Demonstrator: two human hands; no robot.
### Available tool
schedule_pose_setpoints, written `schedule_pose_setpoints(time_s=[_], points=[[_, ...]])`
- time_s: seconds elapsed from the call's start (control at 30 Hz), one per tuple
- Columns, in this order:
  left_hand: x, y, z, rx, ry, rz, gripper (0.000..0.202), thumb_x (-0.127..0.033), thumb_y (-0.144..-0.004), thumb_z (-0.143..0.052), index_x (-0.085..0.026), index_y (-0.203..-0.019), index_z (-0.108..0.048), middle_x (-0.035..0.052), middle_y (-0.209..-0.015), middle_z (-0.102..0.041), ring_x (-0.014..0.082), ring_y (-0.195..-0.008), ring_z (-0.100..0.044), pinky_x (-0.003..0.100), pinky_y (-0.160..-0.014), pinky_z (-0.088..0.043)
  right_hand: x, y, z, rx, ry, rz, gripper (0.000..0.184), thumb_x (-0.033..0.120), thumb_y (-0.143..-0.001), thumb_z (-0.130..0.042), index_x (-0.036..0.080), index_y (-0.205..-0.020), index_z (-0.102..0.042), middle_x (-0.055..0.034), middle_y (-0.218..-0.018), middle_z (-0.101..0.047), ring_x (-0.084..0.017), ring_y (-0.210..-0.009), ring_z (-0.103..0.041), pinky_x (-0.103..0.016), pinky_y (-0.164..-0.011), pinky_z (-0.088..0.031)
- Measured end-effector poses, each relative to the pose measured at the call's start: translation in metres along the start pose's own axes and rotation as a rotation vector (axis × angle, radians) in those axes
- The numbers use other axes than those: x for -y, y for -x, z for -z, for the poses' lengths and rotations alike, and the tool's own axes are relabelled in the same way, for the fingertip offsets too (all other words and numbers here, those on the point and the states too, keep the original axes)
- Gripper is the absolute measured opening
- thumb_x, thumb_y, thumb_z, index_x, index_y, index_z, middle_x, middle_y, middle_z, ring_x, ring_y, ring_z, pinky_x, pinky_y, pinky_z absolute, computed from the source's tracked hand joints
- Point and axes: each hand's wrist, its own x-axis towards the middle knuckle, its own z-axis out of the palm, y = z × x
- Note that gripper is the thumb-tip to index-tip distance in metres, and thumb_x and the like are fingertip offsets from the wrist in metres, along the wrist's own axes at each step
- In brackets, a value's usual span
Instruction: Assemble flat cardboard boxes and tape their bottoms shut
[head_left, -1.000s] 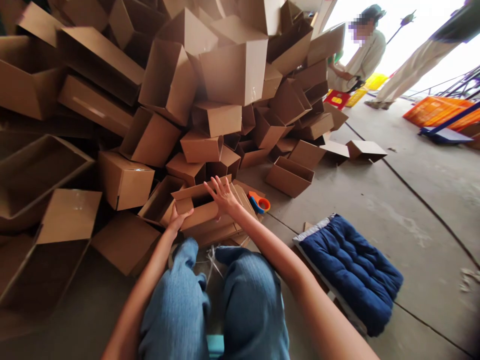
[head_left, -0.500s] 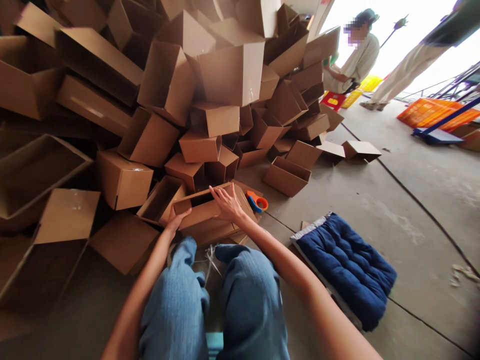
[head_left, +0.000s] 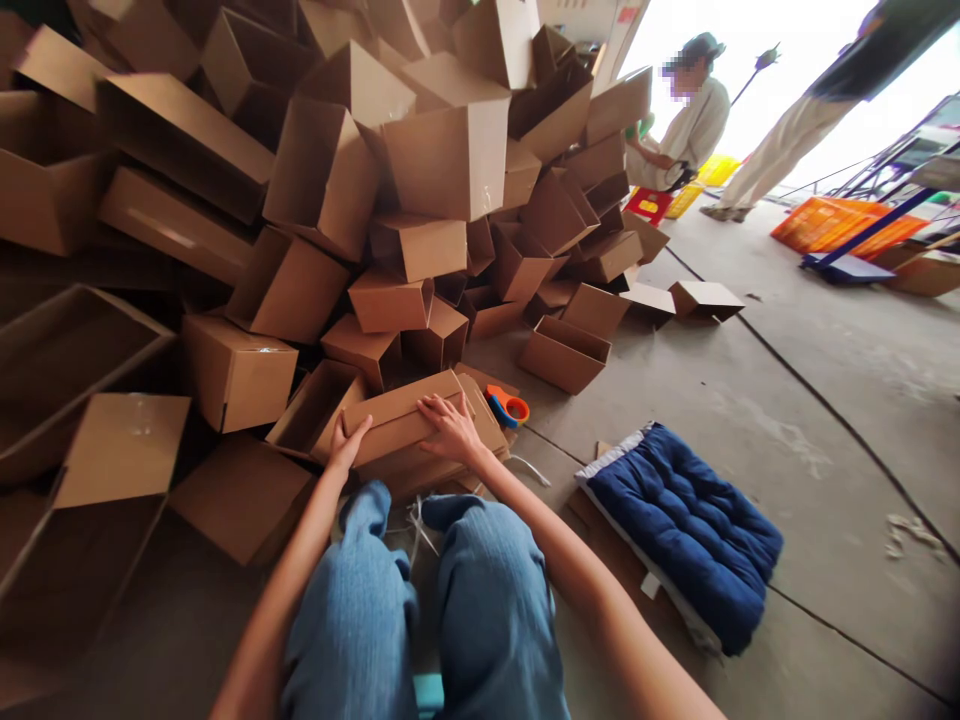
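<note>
A cardboard box [head_left: 409,410] lies in front of my knees, its long top flaps folded down over the opening. At the box's left end, my left hand [head_left: 348,441] grips the edge, with the thumb on top. My right hand [head_left: 453,430] rests on the flaps near the right end, fingers stretched out and pressing on the cardboard. Flattened cardboard shows beneath and to the right of the box. Just beyond it lies an orange and blue ring-shaped tool [head_left: 508,407], possibly a tape dispenser.
Open cardboard boxes [head_left: 322,175] are heaped high ahead and left. A navy cushion [head_left: 682,530] lies on the floor to my right. Farther off are a seated person [head_left: 690,115], a standing person [head_left: 795,130], an orange crate [head_left: 832,225] and a blue-framed trolley [head_left: 847,265].
The box's top flap has come down, covering the dark opening seen earlier. My right hand has shifted from the flap's raised edge onto the flaps. The view has turned slightly right.
</note>
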Motion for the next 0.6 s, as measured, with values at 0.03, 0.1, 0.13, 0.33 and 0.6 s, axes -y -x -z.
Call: schedule_pose_setpoints(time_s=[0.03,0.1,0.13,0.33,0.6], points=[[-0.001,0.0,0.001,-0.007,-0.008,0.005,0.074,-0.042,-0.085,-0.08,-0.022,-0.151,-0.051,0.0147,-0.14,-0.068,0.0327,-0.134,-0.062,0.043,-0.112,-0.051,0.0,0.0,-0.001,-0.008,-0.016,0.001,0.077,0.045,-0.088,-0.075,0.021,-0.157,-0.05,-0.0159,-0.161,-0.05,-0.035,-0.154,-0.041,-0.069,-0.128,0.0],[-0.003,-0.001,0.003,-0.014,-0.033,0.003,0.07,-0.041,-0.083,-0.081,-0.021,-0.146,-0.056,0.0155,-0.135,-0.07,0.0344,-0.133,-0.063,0.045,-0.112,-0.051,-0.003,0.0,-0.004,-0.039,-0.068,0.017,0.068,0.046,-0.093,-0.068,0.022,-0.155,-0.053,-0.0149,-0.158,-0.054,-0.034,-0.151,-0.044,-0.069,-0.128,-0.001],[-0.004,-0.002,0.005,-0.017,-0.05,0.001,0.068,-0.04,-0.082,-0.082,-0.021,-0.143,-0.058,0.0158,-0.134,-0.071,0.0354,-0.134,-0.062,0.046,-0.113,-0.05,-0.008,0.0,-0.005,-0.081,-0.106,0.02,0.061,0.045,-0.096,-0.063,0.024,-0.153,-0.055,-0.0135,-0.155,-0.057,-0.032,-0.149,-0.047,-0.068,-0.128,-0.003],[0.0,-0.007,0.007,-0.06,-0.12,0.046,0.057,-0.039,-0.083,-0.08,-0.019,-0.133,-0.063,0.0168,-0.135,-0.071,0.0353,-0.139,-0.058,0.043,-0.114,-0.049,-0.091,0.012,-0.015,-0.674,-0.346,-0.705,0.051,0.035,-0.103,-0.032,0.018,-0.139,-0.065,-0.0159,-0.14,-0.063,-0.026,-0.132,-0.058,-0.045,-0.116,-0.041],[0.016,-0.021,0.004,-0.081,-0.147,0.106,0.062,-0.046,-0.082,-0.082,-0.021,-0.135,-0.062,0.0157,-0.137,-0.07,0.0351,-0.135,-0.062,0.04,-0.11,-0.053,-0.195,0.04,-0.038,-0.333,-0.317,-0.965,0.039,0.018,-0.083,-0.057,0.016,-0.117,-0.075,-0.0145,-0.122,-0.073,-0.025,-0.114,-0.068,-0.032,-0.099,-0.051]])
